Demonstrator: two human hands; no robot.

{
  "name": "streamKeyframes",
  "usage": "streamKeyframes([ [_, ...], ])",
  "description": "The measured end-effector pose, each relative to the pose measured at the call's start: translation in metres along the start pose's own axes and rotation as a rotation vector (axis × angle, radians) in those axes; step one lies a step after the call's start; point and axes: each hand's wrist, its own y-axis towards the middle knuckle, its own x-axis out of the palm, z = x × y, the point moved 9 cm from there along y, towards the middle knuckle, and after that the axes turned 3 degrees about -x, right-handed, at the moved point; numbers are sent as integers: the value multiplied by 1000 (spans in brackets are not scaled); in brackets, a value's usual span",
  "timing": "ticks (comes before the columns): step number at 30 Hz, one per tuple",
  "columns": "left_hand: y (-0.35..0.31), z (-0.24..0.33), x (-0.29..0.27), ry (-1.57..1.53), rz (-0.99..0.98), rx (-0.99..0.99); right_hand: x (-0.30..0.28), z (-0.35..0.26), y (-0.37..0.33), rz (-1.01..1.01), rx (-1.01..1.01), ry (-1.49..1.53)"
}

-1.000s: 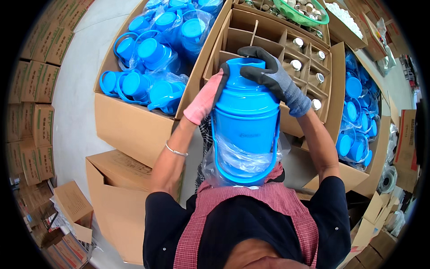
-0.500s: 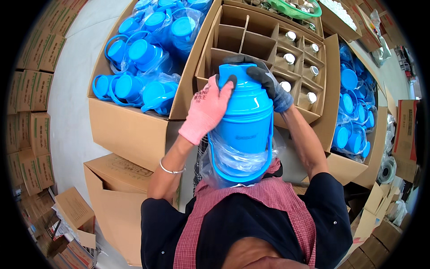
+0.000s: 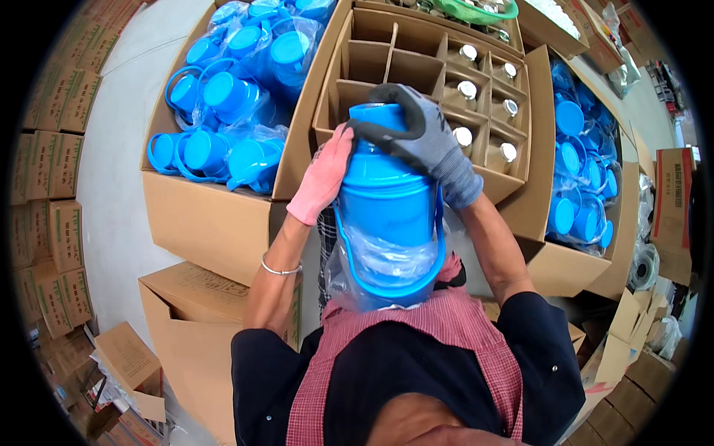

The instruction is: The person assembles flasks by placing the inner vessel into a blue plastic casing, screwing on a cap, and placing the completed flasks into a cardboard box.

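Note:
A blue plastic thermos jug leans toward me, its upper end pointing away and a clear plastic bag bunched round its lower body. Its blue carrying handle hangs in a loop over the front. My right hand, in a grey glove with dark fingers, wraps across the neck just below the top. On the left side of the neck presses my left hand, in a pink glove, its fingertips partly hidden. Beyond the jug stands a divided carton with several silver-capped bottles in its right-hand cells.
Open cartons of blue jugs in clear bags stand at the left and right. A green basket lies at the far edge. Below the left carton is another cardboard box. Stacked cartons line the far left.
My right hand has come round over the front of the jug's neck. My left hand has slid left, its thumb no longer across the front. The whole view has shifted slightly.

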Motion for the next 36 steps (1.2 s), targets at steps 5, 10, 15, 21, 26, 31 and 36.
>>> streamKeyframes([
  [5, -10, 35, 4, 215, 56, -141, -2, 12, -24, -11, 67, 335],
  [10, -21, 42, 5, 334, 146, -89, 6, 24, -31, 18, 102, 558],
  [15, -34, 67, 14, 728, 162, -78, 12, 31, -44, 37, 172, 759],
  [21, -17, 16, -16, 275, -9, 204, -62, 57, -10, 101, -207, -53],
  [26, -15, -28, 13, -364, -92, -47, -33, 3, -14, 269, 9, 205],
  [31, -18, -3, 32, -850, -214, -212, 11, 6, -21, -77, 216, 904],
  [36, -57, -22, 70, -1065, -123, -220, -61, -110, -37, -286, -179, 371],
])
